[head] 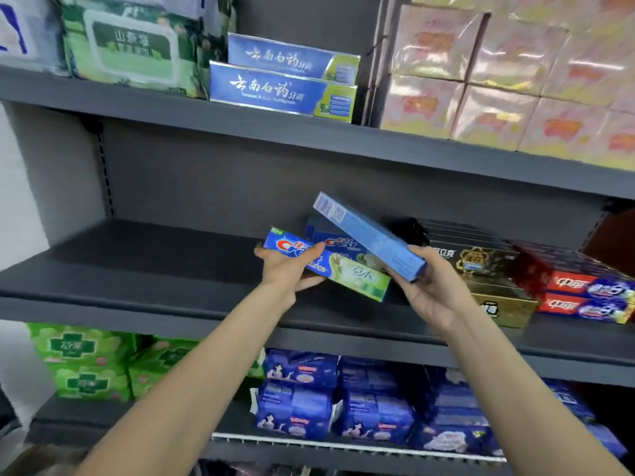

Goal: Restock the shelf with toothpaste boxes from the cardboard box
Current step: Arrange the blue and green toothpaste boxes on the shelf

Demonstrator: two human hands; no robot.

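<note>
My left hand (290, 269) grips the left end of a blue and green toothpaste box (347, 273), which lies slanted over the middle shelf (154, 269). Another blue toothpaste box (369, 235) is tilted up, back face showing, and my right hand (433, 290) holds its lower end. Behind them a third blue toothpaste box (338, 243) lies on the shelf. The cardboard box is not in view.
Gold toothpaste boxes (494, 280) and red ones (584, 297) fill the middle shelf's right side. The upper shelf holds two blue boxes (275, 87), green wipes (134, 46) and pink packs (498, 77). Green packs (86, 359) and blue packs (343, 403) sit below.
</note>
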